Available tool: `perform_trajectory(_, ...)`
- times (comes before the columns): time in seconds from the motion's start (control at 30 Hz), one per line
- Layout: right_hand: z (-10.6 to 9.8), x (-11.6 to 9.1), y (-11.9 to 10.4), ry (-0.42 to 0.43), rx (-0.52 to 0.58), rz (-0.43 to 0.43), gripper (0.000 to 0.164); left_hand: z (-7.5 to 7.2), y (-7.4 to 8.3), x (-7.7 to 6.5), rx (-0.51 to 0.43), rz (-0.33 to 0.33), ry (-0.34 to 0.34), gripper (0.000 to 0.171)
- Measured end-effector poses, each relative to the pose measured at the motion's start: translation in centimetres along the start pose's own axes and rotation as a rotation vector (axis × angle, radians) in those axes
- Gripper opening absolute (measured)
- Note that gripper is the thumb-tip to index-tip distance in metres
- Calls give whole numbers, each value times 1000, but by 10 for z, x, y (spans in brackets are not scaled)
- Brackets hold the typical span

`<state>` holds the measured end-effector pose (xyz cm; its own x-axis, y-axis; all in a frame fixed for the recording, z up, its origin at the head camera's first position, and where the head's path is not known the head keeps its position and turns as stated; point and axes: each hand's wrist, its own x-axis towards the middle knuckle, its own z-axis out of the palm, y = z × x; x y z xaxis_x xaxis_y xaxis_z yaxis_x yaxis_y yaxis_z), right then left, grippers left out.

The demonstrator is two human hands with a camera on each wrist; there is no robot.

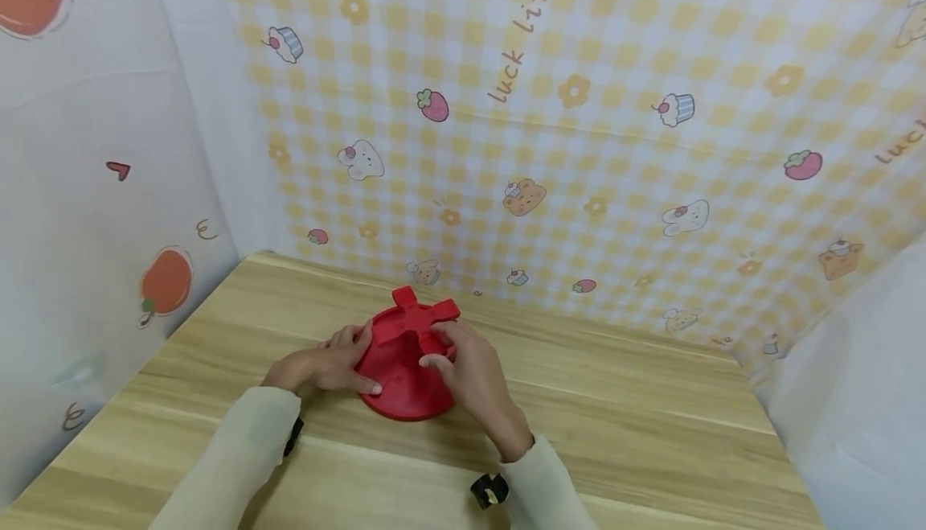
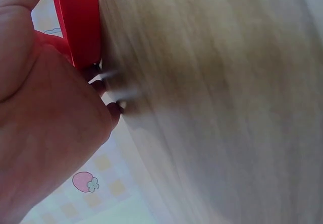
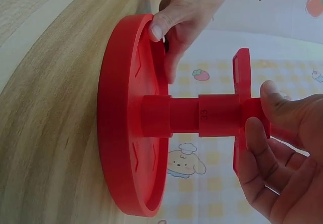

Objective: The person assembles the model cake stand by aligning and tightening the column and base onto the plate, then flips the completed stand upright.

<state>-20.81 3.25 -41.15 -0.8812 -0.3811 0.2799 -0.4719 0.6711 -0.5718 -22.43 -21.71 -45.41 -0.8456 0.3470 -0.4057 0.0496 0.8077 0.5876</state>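
A round red base (image 1: 405, 389) with a raised rim lies on the wooden table. From its centre rises a red post (image 3: 184, 115), seen sideways in the right wrist view, with a wider sleeve marked "33" (image 3: 218, 114). A red cross-shaped piece (image 1: 417, 319) tops the post. My left hand (image 1: 334, 365) grips the base's left rim, thumb inside and the other fingers outside. My right hand (image 1: 473, 369) holds the cross by one arm and its middle, between thumb and fingers. In the left wrist view, part of the base's red side wall (image 2: 79, 24) shows beside the palm.
The wooden table (image 1: 637, 417) reaches the checked cloth (image 1: 550, 160) at the back. White printed cloth (image 1: 94, 216) hangs along the left side, and more white cloth (image 1: 854, 401) stands at the right. Dark bands (image 1: 489, 490) sit at the wrists.
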Motion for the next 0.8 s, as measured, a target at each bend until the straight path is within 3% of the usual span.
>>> perform_trajectory(0.2, -1, -3, 2, -52, 3, 27, 46, 3, 1, 0, 15, -18, 0, 123)
perform_trajectory(0.37, -3, -5, 4, -49, -18, 16, 46, 1, 10, 1, 63, -30, 6, 120)
perform_trajectory(0.5, -5, -7, 6, -26, -22, -11, 45, -4, 10, -3, 67, -2, 3, 117)
perform_trajectory(0.63, -10, -8, 9, 3, -38, -34, 43, -10, 4, -7, 54, 68, -14, 120)
perform_trajectory(0.8, -18, -10, 18, 18, -40, -44, 47, -12, 0, -8, 47, 95, -15, 125)
